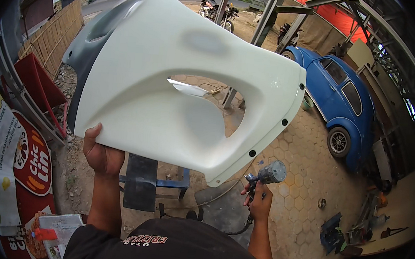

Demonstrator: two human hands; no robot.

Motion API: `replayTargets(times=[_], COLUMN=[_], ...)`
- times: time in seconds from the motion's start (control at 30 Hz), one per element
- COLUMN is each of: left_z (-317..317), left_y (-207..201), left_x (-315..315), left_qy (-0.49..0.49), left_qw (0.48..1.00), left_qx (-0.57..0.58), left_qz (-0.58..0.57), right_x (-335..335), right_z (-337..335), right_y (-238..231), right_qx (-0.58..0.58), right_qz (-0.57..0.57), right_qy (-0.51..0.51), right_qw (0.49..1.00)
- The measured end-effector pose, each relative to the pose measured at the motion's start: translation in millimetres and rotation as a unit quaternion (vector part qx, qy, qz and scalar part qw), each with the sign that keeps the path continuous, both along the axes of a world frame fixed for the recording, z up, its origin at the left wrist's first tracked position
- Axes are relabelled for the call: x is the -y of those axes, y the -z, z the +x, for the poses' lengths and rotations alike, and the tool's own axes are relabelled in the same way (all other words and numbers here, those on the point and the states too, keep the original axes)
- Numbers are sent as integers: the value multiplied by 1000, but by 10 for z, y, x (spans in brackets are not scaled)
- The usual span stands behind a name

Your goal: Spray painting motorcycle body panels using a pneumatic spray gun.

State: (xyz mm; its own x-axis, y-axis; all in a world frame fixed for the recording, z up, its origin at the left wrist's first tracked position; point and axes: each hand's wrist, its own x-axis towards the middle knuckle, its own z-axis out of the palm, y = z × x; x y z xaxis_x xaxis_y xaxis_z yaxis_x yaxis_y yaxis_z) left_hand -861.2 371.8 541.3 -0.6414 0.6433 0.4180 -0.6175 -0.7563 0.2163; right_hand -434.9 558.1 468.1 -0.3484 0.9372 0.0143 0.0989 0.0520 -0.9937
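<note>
A large white motorcycle fairing panel (143, 68) is held up before me, tilted, with a big opening in its lower middle. Greyish patches show on its upper part and beside the opening, and its far left section is dark grey. My left hand (102, 154) grips the panel's lower left edge, thumb on the front face and fingers underneath. In my right hand (259, 200) is a spray gun (270, 173) with a round cup on top, just below the panel's lower right corner and apart from it. A hose (238, 230) runs down from the gun's handle.
Below the panel stands a blue metal stand (172, 182) with a dark board (141, 183). A blue car (341, 92) is parked at the right on hexagonal paving (293, 202). Tools lie on a wooden bench (392, 237) at lower right. Printed banners (29, 162) and a red bin (39, 83) flank the left.
</note>
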Motion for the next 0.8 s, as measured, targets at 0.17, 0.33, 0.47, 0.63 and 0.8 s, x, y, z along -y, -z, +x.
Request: replayTargets(times=[0.17,0.33,0.47,0.63,0.8], left_z=[-106,-168,-186,-294,-328], left_y=[210,324,318,442,431], left_x=[-88,-112,-99,-86,-81], left_qy=[25,56,49,45,24], left_qw=[999,998,999,999,999], left_qx=[-20,-25,1,16,45], left_qz=[16,32,9,16,-13], right_x=[38,23,-23,-18,-44], right_z=[-13,-8,-59,-154,-214], right_y=[1,56,144,164,161], right_qx=[5,3,12,15,23], right_qz=[4,4,12,24,20], right_qy=[15,29,19,18,13], right_qw=[1000,1000,1000,999,999])
